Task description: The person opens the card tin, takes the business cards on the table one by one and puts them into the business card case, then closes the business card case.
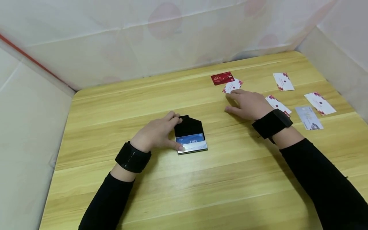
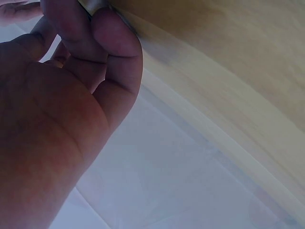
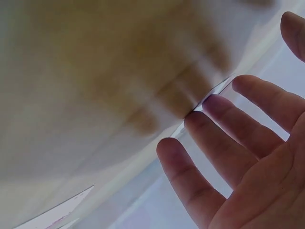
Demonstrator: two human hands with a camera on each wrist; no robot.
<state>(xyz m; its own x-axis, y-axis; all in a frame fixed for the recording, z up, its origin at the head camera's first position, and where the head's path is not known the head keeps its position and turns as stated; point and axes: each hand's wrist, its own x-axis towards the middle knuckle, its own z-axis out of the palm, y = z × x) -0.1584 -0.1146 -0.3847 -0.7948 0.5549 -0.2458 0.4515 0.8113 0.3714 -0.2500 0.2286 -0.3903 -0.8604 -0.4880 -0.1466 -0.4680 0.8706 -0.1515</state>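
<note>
An opened black card case (image 1: pixel 187 126) with a silvery front lies on the wooden table, a blue card (image 1: pixel 190 139) tucked in its pocket. My left hand (image 1: pixel 153 134) grips the case at its left side, thumb on the front and fingers at the upper left edge. In the left wrist view, the curled fingers hide most of the case. Over to the right, my right hand (image 1: pixel 248 103) has its fingers spread and holds nothing. Its fingertips are beside a white floral card (image 1: pixel 234 84), partly under a red VIP card (image 1: pixel 222 78); whether they touch it I cannot tell.
More white floral cards lie at the right: one card (image 1: pixel 283 81) at the back, another card (image 1: pixel 320 103) near the right edge, and a third card (image 1: pixel 276 104) partly hidden by my right wrist. A silver VIP card (image 1: pixel 309 118) is beside them. Cloth walls (image 1: pixel 129 44) border the table.
</note>
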